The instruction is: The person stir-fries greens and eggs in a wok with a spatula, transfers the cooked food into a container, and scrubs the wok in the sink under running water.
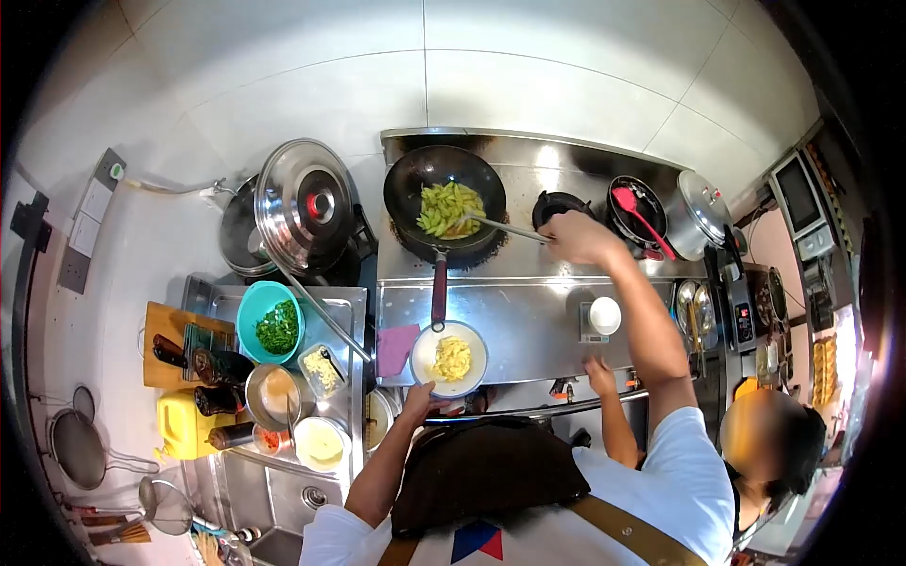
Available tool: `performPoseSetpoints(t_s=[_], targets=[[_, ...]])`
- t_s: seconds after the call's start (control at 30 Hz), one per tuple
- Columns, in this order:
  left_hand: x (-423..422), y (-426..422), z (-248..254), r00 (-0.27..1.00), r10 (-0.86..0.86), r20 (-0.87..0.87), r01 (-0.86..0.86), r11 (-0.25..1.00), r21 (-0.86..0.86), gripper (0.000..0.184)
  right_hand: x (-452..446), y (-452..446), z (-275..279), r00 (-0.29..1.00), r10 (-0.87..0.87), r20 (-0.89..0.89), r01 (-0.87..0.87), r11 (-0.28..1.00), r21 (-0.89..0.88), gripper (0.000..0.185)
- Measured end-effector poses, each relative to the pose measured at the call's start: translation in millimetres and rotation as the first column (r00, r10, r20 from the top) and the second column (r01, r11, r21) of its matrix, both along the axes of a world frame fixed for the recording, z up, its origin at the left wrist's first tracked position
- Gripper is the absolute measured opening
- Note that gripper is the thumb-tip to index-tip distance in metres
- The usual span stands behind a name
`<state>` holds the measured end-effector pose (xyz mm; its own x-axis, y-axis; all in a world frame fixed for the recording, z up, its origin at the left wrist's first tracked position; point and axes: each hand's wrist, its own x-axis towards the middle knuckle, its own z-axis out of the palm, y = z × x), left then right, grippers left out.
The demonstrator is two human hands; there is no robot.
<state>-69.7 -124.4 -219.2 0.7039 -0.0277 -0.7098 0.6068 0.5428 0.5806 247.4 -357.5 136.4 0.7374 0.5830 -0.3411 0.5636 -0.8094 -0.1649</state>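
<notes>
My left hand (418, 402) grips the lower left rim of a white bowl (422, 364) at the counter's front edge. Yellow scrambled egg (452, 359) lies in it. Over the stove, my right hand (578, 238) is closed round the long metal handle of a cooking utensil (510, 227). Its far end reaches into chopped green vegetables (450, 208) in a black wok (404, 189), so I cannot tell whether it is a ladle or a spatula. The wok's dark handle (440, 288) points toward the bowl, and no hand is on it.
A co-worker's hand (600, 377) is near a small scale (593, 321) with a white bowl (605, 315). A pink cloth (396, 350) lies beside my bowl. Left are a teal bowl of greens (247, 321) and a big lidded pot (302, 208); right, a pan with a red spatula (651, 231).
</notes>
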Motion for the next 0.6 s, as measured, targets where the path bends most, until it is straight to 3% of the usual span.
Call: performPoseSetpoints(t_s=[0.03, 0.13, 0.17, 0.2, 0.27, 0.47, 0.5, 0.6], targets=[[-4.2, 2.6, -1.2, 1.000, 0.013, 0.017, -0.013, 1.000, -0.010, 0.044, -3.7, -2.0, 14.4, 0.999, 0.046, 0.019, -0.046, 0.999, 0.001, 0.023], [-9.7, 9.1, -6.6, 0.999, 0.039, 0.004, -0.039, 0.997, -0.067, 0.044, -18.7, 19.5, 44.3, 0.982, -0.133, -0.137, 0.118, 0.986, -0.115, 0.022], [-10.3, 9.9, -8.9, 0.999, 0.052, 0.006, -0.051, 0.995, -0.081, 0.044, -5.3, 19.5, 17.0, 0.977, -0.114, -0.177, 0.094, 0.988, -0.120, 0.021], [-11.6, 10.6, -10.3, 0.998, 0.063, 0.008, -0.062, 0.994, -0.094, 0.044, 12.6, 15.3, -32.3, 0.992, -0.024, -0.125, 0.019, 0.999, -0.038, 0.021], [-13.0, 9.2, -9.1, 0.997, 0.073, -0.006, -0.074, 0.994, -0.084, 0.045, 17.2, 27.6, -73.0, 0.998, -0.028, 0.058, 0.021, 0.993, 0.115, 0.018], [-17.8, 9.8, -1.1, 0.994, 0.100, 0.032, -0.095, 0.987, -0.127, 0.046, 14.7, 51.3, -68.7, 0.985, -0.119, 0.127, 0.085, 0.964, 0.250, 0.020], [-17.3, 10.7, -0.9, 0.994, 0.104, 0.038, -0.098, 0.985, -0.139, 0.046, 29.2, 53.1, -89.3, 0.976, -0.084, 0.203, 0.021, 0.955, 0.297, 0.023], [-15.5, 11.1, -0.9, 0.994, 0.091, 0.061, -0.084, 0.991, -0.101, 0.046, 31.4, 75.7, -85.2, 0.928, -0.301, -0.220, 0.363, 0.868, 0.338, 0.031]])
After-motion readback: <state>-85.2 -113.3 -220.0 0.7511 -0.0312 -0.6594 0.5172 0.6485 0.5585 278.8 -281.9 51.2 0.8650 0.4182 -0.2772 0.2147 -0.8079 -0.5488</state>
